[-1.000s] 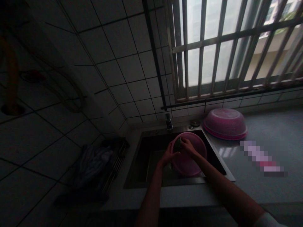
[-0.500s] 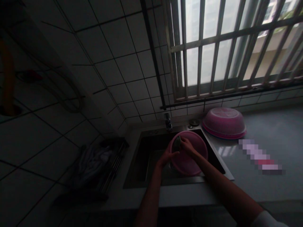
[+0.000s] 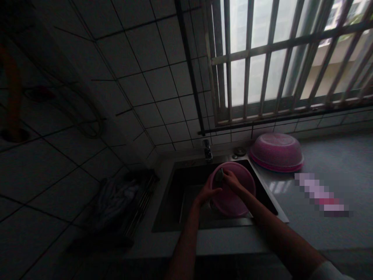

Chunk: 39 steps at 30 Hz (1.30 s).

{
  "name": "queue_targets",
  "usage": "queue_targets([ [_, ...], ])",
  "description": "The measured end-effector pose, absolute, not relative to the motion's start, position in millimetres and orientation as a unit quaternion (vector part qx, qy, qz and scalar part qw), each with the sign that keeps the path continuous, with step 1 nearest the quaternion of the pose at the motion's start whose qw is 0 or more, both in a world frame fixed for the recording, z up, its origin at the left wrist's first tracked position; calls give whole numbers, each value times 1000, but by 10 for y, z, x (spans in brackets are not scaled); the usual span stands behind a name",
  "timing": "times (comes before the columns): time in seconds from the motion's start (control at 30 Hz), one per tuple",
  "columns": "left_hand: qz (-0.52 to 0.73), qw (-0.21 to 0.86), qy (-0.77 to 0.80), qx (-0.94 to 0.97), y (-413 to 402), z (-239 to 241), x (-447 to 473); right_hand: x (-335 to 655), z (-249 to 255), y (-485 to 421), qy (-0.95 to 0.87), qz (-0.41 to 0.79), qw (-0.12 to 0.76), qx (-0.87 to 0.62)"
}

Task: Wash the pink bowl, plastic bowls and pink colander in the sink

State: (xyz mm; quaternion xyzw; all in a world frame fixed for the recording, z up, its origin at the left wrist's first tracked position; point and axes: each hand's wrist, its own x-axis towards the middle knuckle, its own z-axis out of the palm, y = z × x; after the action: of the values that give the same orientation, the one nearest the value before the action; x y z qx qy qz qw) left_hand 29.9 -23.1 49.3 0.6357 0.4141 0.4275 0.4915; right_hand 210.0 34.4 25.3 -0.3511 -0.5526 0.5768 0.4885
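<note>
A pink plastic basin (image 3: pixel 236 196) stands tilted in the dark steel sink (image 3: pixel 177 194). My left hand (image 3: pixel 207 193) grips the basin's left rim. My right hand (image 3: pixel 230 179) is inside the basin near its upper rim, fingers closed on a small dark pad (image 3: pixel 219 177) pressed against the wall of the basin. The room is dim and the fingers show only in part.
A tap (image 3: pixel 207 149) rises behind the sink. A second pink basin (image 3: pixel 276 151) lies upside down on the grey counter (image 3: pixel 335 163) to the right, under a barred window (image 3: pixel 279 58). A rack with cloth (image 3: pixel 116 202) sits left of the sink, beside tiled walls.
My right hand with the pad has shifted slightly along the basin's upper rim. The basin has rocked a little. My left hand keeps its hold.
</note>
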Motion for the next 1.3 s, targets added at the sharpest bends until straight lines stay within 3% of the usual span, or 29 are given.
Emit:
queue_targets([
  [0.23,422,499,429,623,-250,474,262,1998,55,263,-625,637,359,-272],
  [0.5,425,509,412,625,-248,494,312,2051,-9,481,-559,538,511,-371],
  [0.73,433,496,433,616,-224,416,257,1914,-107,334,-632,640,347,-265],
  [1.0,439,489,408,633,-241,478,313,2085,98,429,-538,542,526,-374],
  [1.2,433,500,424,619,-268,476,272,1988,159,242,-630,596,404,-291],
  [1.3,437,494,423,621,-247,458,270,1993,172,261,-613,598,418,-303],
])
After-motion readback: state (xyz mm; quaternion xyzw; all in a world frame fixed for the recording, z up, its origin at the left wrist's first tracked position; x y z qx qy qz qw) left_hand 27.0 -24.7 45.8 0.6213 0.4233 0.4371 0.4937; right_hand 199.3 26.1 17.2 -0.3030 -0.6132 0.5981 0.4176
